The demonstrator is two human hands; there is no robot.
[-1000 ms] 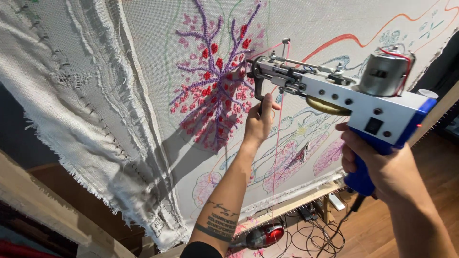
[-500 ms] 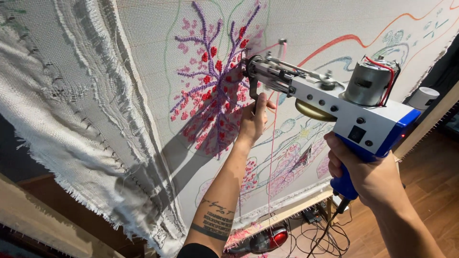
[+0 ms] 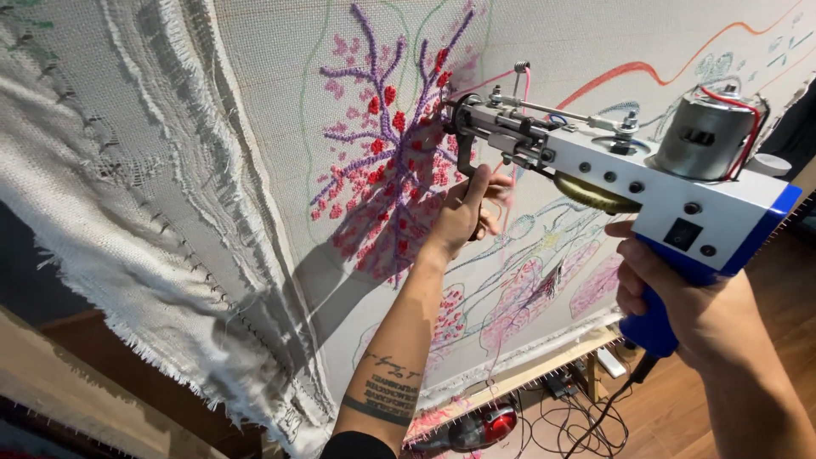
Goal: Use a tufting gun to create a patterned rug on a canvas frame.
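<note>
Against the stretched backing cloth [image 3: 255, 110], near its centre, a tufting gun [image 3: 629, 183] is held with its needle end touching the weave. White body, blue handle and grey motor on top are noted; pink yarn [image 3: 520, 85] is fed through a guide loop above the front.

Right hand [image 3: 688, 302]: fingers closed tightly around the blue handle at the right of the scene.

Left hand [image 3: 466, 212]: fingers wrapped around the black front grip under the gun's nose, thumb raised along it, held just beside the cloth. A tattooed forearm is shown rising from the near edge.

Tufted motif [image 3: 387, 161]: purple branching stems with red and pink clusters, placed left of the needle. Outlined drawings in green, orange and blue are marked across the cloth to the right.

Wooden frame rail [image 3: 544, 370] is seen along the cloth's lower edge. On the floor below, 1 red device [image 3: 484, 425] and tangled black cables [image 3: 586, 408] are recorded.
</note>
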